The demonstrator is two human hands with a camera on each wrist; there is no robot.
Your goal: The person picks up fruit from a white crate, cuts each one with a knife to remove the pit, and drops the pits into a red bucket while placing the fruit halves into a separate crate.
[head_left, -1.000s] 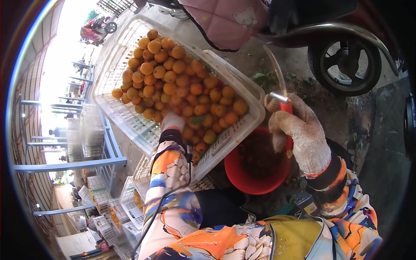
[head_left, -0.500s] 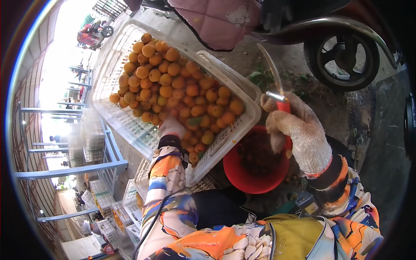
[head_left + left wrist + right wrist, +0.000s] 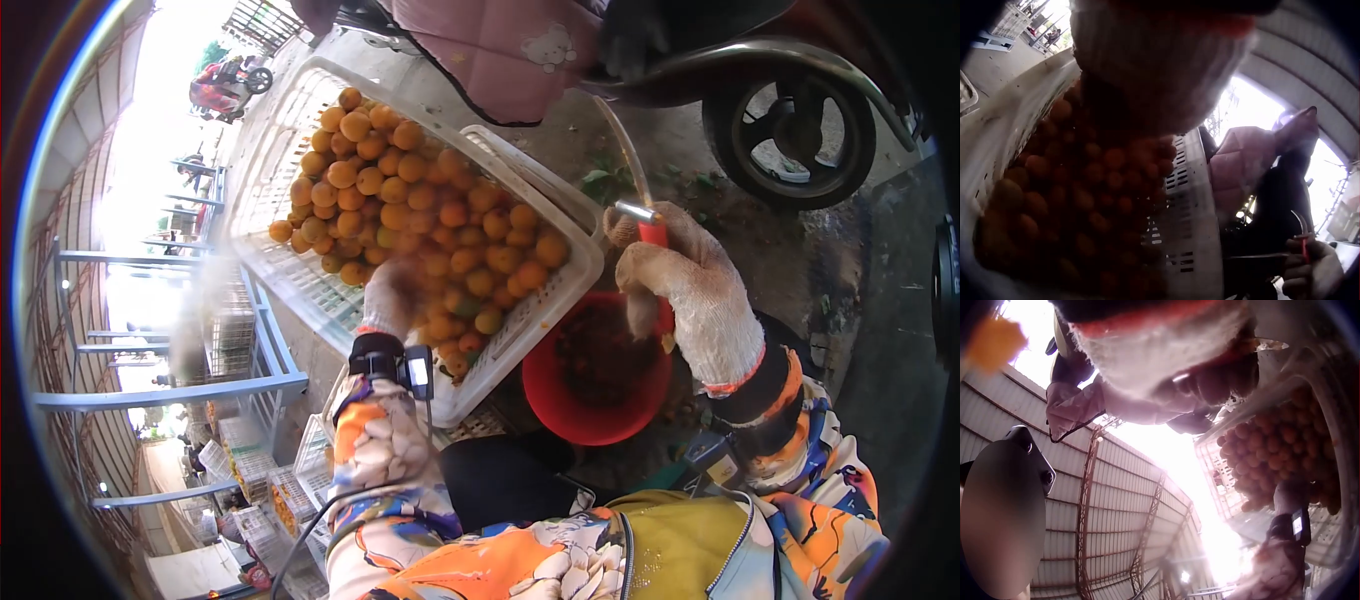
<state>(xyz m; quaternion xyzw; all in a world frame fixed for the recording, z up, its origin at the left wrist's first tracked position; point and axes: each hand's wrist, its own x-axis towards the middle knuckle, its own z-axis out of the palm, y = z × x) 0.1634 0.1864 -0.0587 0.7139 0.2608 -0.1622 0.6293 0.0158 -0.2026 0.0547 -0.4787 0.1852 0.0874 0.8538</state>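
Observation:
My gloved left hand (image 3: 390, 298) reaches into a white plastic crate (image 3: 590, 258) heaped with orange apricots (image 3: 370, 180). Its fingertips are blurred and lost against the fruit, so I cannot tell whether they grip one. In the left wrist view the glove (image 3: 1160, 69) hangs over the apricots (image 3: 1097, 175) in shadow. My right hand (image 3: 700, 300), also gloved, holds a sickle (image 3: 630, 160) by its red handle. The thin curved blade points up and away from me. Below this hand sits a red bucket (image 3: 600, 425) with dark, reddish-brown contents.
A scooter wheel (image 3: 790, 135) and a pink quilted cover (image 3: 500, 50) stand beyond the crate. Leafy scraps (image 3: 600, 180) lie on the ground beside it. To the left are a blue metal frame (image 3: 180, 390) and several more crates (image 3: 245, 455).
My left hand has drawn slightly back toward me, and its wrist has turned so a small screen shows. The right hand keeps hold of the sickle in nearly the same place.

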